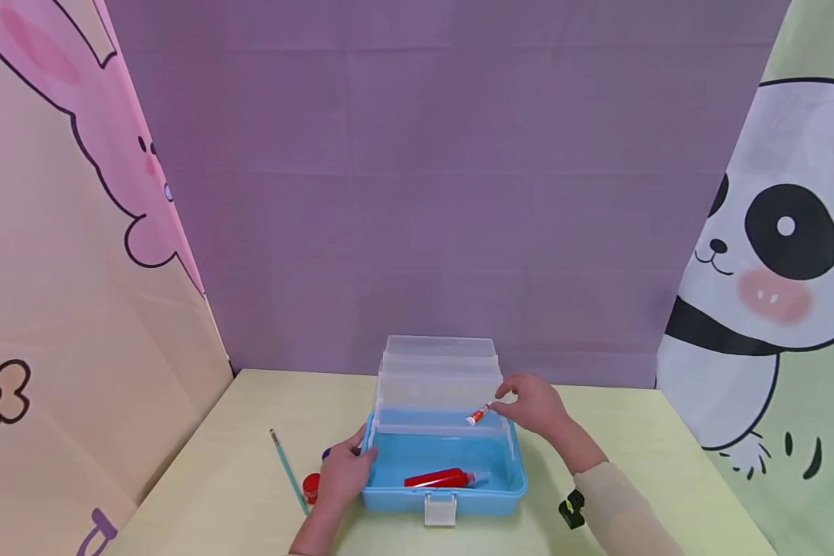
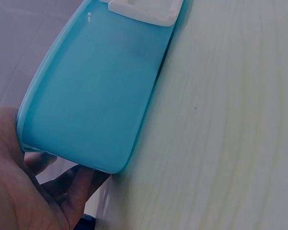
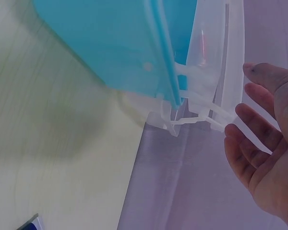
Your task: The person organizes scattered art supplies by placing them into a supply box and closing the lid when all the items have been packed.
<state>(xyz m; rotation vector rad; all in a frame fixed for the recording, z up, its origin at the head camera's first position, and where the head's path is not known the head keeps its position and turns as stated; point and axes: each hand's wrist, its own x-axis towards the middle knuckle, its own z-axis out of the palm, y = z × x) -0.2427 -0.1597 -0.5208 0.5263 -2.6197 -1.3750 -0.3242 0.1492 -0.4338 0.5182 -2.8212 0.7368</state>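
Note:
A light blue plastic storage box with a white latch stands with its translucent lid and tray section raised. My left hand grips its left side, thumb at the rim and fingers against the outer wall, as the left wrist view shows. A red squeeze tube with a clear tip lies inside the box. At the translucent tray is a small orange-red tube with a white end. My right hand is right beside it, thumb near its upper end; the right wrist view shows the fingers loosely spread.
Left of the box lie a teal pencil and a small red pot; a dark purple item is partly hidden behind my left hand. A black-and-yellow item lies by my right sleeve. A purple cloth wall closes the table's back.

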